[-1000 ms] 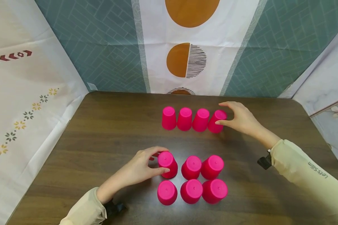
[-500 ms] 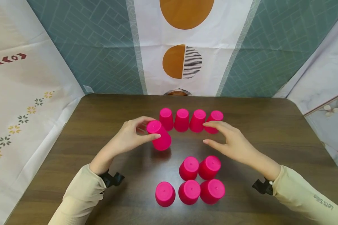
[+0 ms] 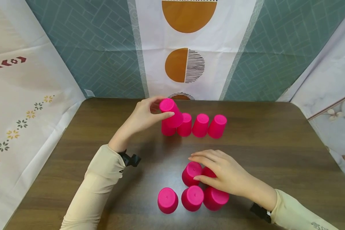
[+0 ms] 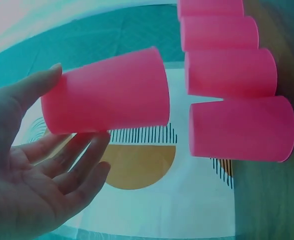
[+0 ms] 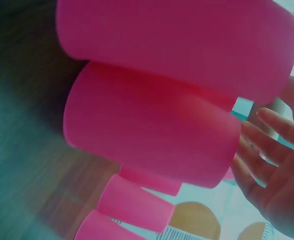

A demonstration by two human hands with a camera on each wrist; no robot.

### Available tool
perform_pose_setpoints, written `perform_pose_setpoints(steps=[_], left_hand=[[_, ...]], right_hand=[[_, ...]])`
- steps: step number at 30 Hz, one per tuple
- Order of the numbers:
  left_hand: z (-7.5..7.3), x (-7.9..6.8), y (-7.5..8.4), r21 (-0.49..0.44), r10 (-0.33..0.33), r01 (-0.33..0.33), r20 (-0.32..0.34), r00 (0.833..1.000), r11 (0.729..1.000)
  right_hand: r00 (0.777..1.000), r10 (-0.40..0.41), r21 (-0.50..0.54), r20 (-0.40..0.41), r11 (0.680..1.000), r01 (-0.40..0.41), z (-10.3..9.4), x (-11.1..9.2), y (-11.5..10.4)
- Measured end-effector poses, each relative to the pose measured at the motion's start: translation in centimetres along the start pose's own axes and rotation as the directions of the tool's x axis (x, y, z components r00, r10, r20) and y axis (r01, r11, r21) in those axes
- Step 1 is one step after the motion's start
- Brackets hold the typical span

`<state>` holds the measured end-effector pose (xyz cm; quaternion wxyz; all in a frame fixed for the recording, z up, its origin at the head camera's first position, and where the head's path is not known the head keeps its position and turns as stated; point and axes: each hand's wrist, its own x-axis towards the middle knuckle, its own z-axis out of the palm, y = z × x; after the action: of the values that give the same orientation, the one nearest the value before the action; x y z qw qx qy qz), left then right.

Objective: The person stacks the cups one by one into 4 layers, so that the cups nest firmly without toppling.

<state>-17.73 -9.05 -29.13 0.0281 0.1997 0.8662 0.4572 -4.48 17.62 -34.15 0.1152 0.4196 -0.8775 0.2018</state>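
My left hand (image 3: 165, 108) holds one pink cup (image 3: 173, 116) upside down and tilted, lifted over the left end of the far row of pink cups (image 3: 200, 125). In the left wrist view, thumb and fingers (image 4: 82, 150) pinch this cup (image 4: 107, 92) by its closed end, beside the row (image 4: 232, 70). My right hand (image 3: 199, 167) lies over the back right cup (image 3: 209, 172) of the near group of cups (image 3: 192, 198), fingers stretched out, thumb alongside it. The right wrist view shows that cup (image 5: 152, 135) close up with the fingers (image 5: 274, 135) spread beside it.
The cups stand on a dark wooden table (image 3: 276, 143). Patterned cloth walls (image 3: 103, 57) close it in at the back and on both sides. The far row's leftmost cup (image 3: 167, 130) is partly hidden behind the lifted one.
The left hand lifted a cup from the near group and carried it to the far row's left end. The right hand left the far row and came down over the near group.
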Motion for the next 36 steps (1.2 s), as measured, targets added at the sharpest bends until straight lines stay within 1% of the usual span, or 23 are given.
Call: perform_pose_setpoints(steps=[4,7,10,14,17,20,23,27,32,36], left_hand=[[0.4,0.8,0.4,0.038,0.025,-0.022,-0.074,0.997,0.999],[0.6,1.4,0.5,0.055,0.038,-0.032,-0.112,0.993,0.998],[0.9,2.0,0.2,0.069,0.039,-0.031,-0.127,0.991,0.997],[1.3,2.6,-0.1,0.090,0.051,-0.039,-0.140,0.989,0.995],[1.6,3.1,-0.2,0.083,0.059,-0.048,-0.134,0.989,0.995],[1.9,3.5,-0.2,0.080,0.062,-0.053,-0.118,0.991,0.995],[2.1,3.7,-0.2,0.088,0.058,-0.049,-0.103,0.993,0.995],[2.2,3.5,0.0,0.109,0.041,-0.032,-0.083,0.996,0.994],[2.4,3.3,0.3,0.117,0.036,-0.030,-0.046,0.998,0.993],[2.6,3.5,0.2,0.123,0.033,-0.028,-0.039,0.999,0.992]], right_hand=[[0.999,0.018,-0.006,0.047,1.000,-0.018,0.2,0.0,-0.3],[0.997,0.034,-0.002,0.076,0.999,-0.034,0.4,0.1,-0.4],[0.993,0.048,0.008,0.105,0.999,-0.049,0.7,0.3,-0.5],[0.993,0.026,0.004,0.114,1.000,-0.027,1.1,0.8,-0.6],[0.994,-0.001,-0.003,0.108,1.000,0.001,1.4,1.0,-0.5],[0.994,-0.009,0.003,0.112,1.000,0.009,1.5,1.0,-0.4],[0.991,0.014,0.002,0.134,1.000,-0.014,1.4,0.8,-0.4],[0.986,0.046,-0.018,0.157,0.999,-0.044,1.1,0.6,-0.3],[0.987,0.050,-0.025,0.156,0.999,-0.047,1.1,0.4,-0.2],[0.985,0.052,-0.016,0.164,0.999,-0.050,1.3,0.3,-0.2]])
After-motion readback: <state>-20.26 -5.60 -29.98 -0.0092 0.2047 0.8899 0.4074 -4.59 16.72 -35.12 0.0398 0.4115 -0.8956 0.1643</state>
